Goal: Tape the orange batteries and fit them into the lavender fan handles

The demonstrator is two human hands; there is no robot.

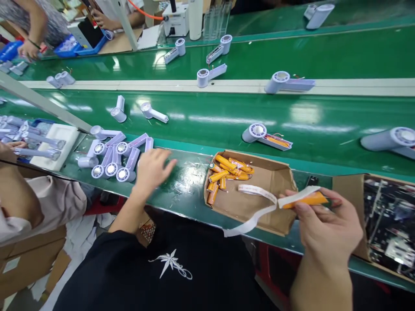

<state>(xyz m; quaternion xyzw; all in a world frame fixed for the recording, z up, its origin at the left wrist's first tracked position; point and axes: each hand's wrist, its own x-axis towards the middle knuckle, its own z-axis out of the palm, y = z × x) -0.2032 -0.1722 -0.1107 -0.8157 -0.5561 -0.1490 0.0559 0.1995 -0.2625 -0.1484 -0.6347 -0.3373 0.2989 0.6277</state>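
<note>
My right hand (327, 224) pinches an orange battery (311, 199) with a strip of white tape (256, 218) along it. The tape's loose end curls down over a cardboard tray (275, 172). Several more orange batteries (223, 172) lie heaped in that tray's left part. My left hand (154, 170) has its thumb apart from its fingers, beside a cluster of pale lilac fan housings (112, 168) on the bench. Its fingers come close to the rightmost housing (149, 144); whether they touch it I cannot tell.
Beyond the bench runs a green conveyor belt (201, 129) carrying scattered fan housings, one with an orange battery inside (275, 141). A box of dark circuit parts (389, 224) stands at the right. At the left, a co-worker's arm (19, 185) is near a white foam tray (61, 142).
</note>
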